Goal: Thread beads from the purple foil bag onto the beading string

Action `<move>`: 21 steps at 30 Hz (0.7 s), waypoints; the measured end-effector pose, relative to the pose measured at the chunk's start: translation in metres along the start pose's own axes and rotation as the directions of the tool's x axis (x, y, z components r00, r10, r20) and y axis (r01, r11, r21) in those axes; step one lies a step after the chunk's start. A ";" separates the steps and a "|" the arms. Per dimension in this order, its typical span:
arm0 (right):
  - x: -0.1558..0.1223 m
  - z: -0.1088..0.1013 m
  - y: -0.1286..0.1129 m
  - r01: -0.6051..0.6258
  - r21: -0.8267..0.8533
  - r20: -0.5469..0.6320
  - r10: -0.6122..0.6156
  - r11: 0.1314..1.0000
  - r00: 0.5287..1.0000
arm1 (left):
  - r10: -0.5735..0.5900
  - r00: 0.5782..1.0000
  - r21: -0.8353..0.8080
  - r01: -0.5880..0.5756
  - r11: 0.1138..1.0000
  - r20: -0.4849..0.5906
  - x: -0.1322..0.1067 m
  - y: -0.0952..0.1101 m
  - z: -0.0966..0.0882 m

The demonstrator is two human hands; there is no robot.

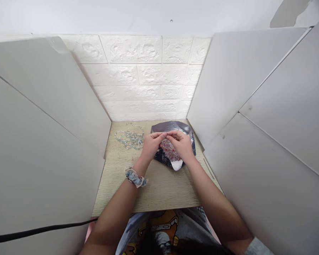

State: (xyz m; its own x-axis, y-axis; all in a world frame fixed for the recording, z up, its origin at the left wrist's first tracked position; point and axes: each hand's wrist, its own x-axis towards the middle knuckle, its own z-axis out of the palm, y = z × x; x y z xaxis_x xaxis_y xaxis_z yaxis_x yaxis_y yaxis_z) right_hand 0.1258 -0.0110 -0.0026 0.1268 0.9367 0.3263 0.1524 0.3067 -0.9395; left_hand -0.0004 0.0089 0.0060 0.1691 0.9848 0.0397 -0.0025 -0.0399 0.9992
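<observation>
My left hand (152, 145) and my right hand (181, 144) meet fingertip to fingertip over a dark blue shiny bag (175, 128) that lies open on the wooden table (162, 187). Both hands pinch something tiny between thumb and fingers; I cannot make out what it is. Pink and clear beads (169, 148) fill the open bag just beneath the hands. A scrunchie (135, 177) sits on my left wrist. A heap of pale blue-green beaded strands (130, 136) lies on the table to the left of my left hand.
White panels (50, 117) wall in the table on the left and right (244, 92), and a white brick-pattern wall (146, 78) closes the back. A black cable (42, 230) runs along the lower left. A thin stick (208, 168) lies near the table's right edge.
</observation>
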 end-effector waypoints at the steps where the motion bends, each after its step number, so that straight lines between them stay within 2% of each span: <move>1: 0.000 0.000 0.001 0.011 -0.008 0.003 -0.011 1.000 1.000 | -0.016 1.000 -0.010 0.016 1.000 0.014 0.000 0.000 -0.001; 8: 0.001 -0.002 0.002 0.080 -0.074 0.022 -0.078 0.994 0.997 | -0.085 0.988 -0.080 0.096 0.992 0.125 0.002 -0.002 -0.005; 16: 0.000 -0.003 -0.002 -0.001 -0.121 -0.014 0.000 0.993 1.000 | -0.131 0.976 -0.148 0.157 0.976 0.174 0.004 -0.005 -0.006; 21: -0.002 -0.005 -0.003 0.074 -0.251 -0.021 -0.082 0.965 0.996 | -0.154 0.970 -0.156 0.184 0.970 0.186 0.003 -0.004 -0.005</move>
State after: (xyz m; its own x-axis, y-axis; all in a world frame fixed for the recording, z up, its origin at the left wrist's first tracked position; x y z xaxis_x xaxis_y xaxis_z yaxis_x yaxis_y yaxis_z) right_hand 0.1300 -0.0142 0.0000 0.1347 0.9047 0.4043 0.4029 0.3227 -0.8565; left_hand -0.0049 0.0133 0.0017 0.3477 0.9303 -0.1166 -0.1250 0.1692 0.9776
